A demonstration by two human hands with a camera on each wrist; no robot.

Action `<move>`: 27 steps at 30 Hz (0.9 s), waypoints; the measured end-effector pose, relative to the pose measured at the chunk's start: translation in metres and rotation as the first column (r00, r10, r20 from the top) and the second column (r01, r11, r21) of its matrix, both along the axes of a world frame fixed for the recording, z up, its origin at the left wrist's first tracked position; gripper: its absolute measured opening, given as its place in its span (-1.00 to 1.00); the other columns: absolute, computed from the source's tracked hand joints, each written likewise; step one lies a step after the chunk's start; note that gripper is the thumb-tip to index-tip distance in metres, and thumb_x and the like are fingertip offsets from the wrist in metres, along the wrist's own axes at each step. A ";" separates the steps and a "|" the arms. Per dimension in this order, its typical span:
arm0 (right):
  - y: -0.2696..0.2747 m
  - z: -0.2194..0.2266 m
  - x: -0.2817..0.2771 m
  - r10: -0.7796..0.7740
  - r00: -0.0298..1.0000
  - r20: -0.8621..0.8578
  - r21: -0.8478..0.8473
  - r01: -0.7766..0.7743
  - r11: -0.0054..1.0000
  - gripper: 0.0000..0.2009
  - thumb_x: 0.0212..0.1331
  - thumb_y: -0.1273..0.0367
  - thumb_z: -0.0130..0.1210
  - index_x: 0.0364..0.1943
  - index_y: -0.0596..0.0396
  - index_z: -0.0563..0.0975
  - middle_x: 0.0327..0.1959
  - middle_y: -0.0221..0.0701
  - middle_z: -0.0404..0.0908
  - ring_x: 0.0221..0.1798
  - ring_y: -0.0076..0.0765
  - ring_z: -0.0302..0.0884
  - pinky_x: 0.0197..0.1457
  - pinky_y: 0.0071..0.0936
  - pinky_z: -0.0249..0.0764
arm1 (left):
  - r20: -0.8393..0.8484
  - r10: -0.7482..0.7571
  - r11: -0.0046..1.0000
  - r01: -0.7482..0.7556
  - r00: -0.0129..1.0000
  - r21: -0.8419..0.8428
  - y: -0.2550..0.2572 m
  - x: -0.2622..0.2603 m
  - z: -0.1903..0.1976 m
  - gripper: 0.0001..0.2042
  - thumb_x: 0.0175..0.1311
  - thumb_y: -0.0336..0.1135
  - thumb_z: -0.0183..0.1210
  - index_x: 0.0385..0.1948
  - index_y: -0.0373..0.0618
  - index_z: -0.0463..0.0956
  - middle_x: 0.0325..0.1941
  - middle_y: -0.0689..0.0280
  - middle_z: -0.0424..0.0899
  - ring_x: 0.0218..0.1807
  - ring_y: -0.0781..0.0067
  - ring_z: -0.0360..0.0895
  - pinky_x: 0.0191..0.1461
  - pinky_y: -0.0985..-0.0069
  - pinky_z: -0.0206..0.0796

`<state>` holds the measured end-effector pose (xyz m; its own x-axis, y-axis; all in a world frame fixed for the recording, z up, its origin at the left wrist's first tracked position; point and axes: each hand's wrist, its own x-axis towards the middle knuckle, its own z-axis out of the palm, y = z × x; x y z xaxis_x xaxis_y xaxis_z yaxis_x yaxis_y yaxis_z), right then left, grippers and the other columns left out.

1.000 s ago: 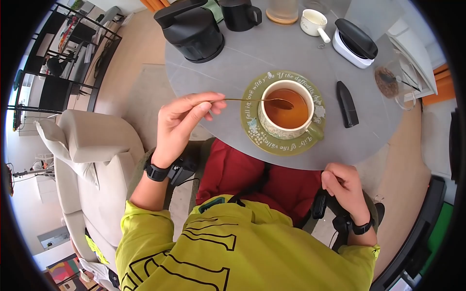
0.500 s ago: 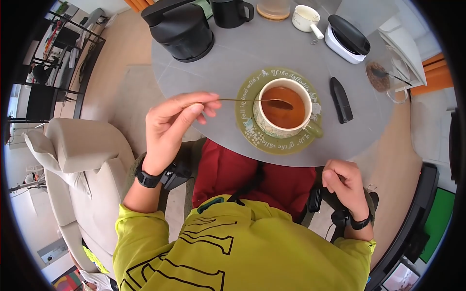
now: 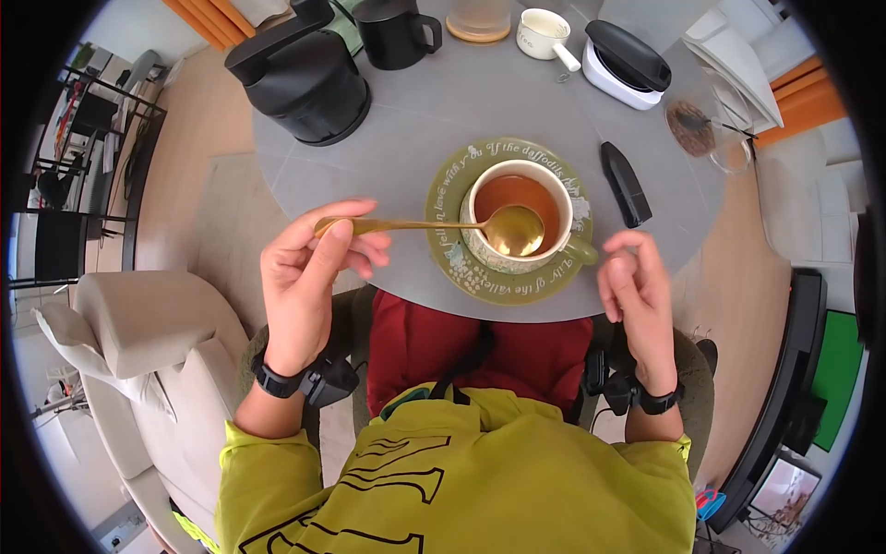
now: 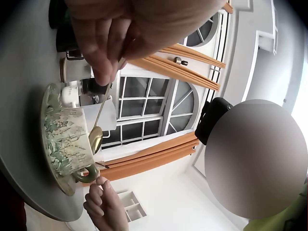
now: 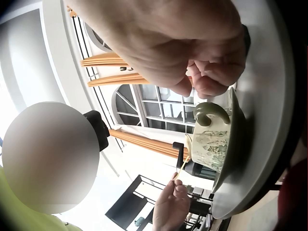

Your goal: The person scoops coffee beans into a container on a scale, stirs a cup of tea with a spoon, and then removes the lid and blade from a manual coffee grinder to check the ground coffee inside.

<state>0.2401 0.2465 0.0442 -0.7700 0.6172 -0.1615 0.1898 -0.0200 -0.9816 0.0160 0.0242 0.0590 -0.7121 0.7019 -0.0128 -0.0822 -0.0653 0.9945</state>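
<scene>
My left hand (image 3: 305,258) pinches a gold spoon (image 3: 406,224) by its handle end, between thumb and fingers. The spoon's bowl is over the near part of a patterned teacup (image 3: 498,256), at the rim in the left wrist view. Reddish-brown tea (image 3: 508,192) fills much of the cup, which stands on a green saucer (image 3: 445,205) with white lettering. My right hand (image 3: 639,291) holds nothing, its fingers loosely bent near the cup's green handle (image 5: 211,111).
A black kettle (image 3: 305,88) and a black mug (image 3: 392,35) stand at the back left of the grey round table (image 3: 397,120). Behind the cup are a small white pot (image 3: 543,34) and a black-and-white case (image 3: 628,65). A black elongated object (image 3: 626,185) lies right of the saucer.
The spoon has risen out of the tea, its gold bowl now showing whole above it. My right hand has moved up from the lap towards the cup's handle. The head view has shifted.
</scene>
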 end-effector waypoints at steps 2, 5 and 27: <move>-0.002 0.003 -0.006 0.057 0.997 0.059 -0.006 -0.056 0.998 -0.83 0.35 0.41 -0.04 -0.05 0.14 0.37 -0.60 -0.56 0.35 -0.64 -0.74 0.17 -0.58 -0.73 0.10 | 0.059 0.008 1.000 -0.008 0.998 0.016 -0.002 -0.002 0.001 -0.75 0.41 -0.37 -0.02 -0.05 -0.33 0.52 -0.31 0.11 0.68 -0.33 0.45 0.61 -0.25 0.58 0.39; -0.001 0.006 -0.011 0.131 0.980 0.152 -0.011 -0.131 0.991 -0.75 0.32 0.39 0.03 0.02 0.14 0.38 -0.58 -0.56 0.37 -0.62 -0.75 0.22 -0.58 -0.73 0.13 | 0.129 0.020 0.998 -0.027 0.991 0.059 -0.007 -0.007 0.000 -0.75 0.41 -0.37 -0.04 -0.05 -0.33 0.49 -0.32 0.12 0.67 -0.35 0.44 0.60 -0.27 0.58 0.39; 0.003 0.020 -0.030 0.169 0.951 0.258 -0.051 -0.161 0.986 -0.71 0.38 0.20 -0.05 -0.39 0.14 0.43 -0.69 -0.54 0.38 -0.73 -0.71 0.24 -0.65 -0.68 0.14 | 0.177 0.113 0.979 -0.140 0.978 0.147 -0.018 -0.032 0.005 -0.78 0.43 -0.30 -0.05 -0.10 -0.27 0.43 -0.37 0.16 0.65 -0.39 0.45 0.57 -0.33 0.61 0.37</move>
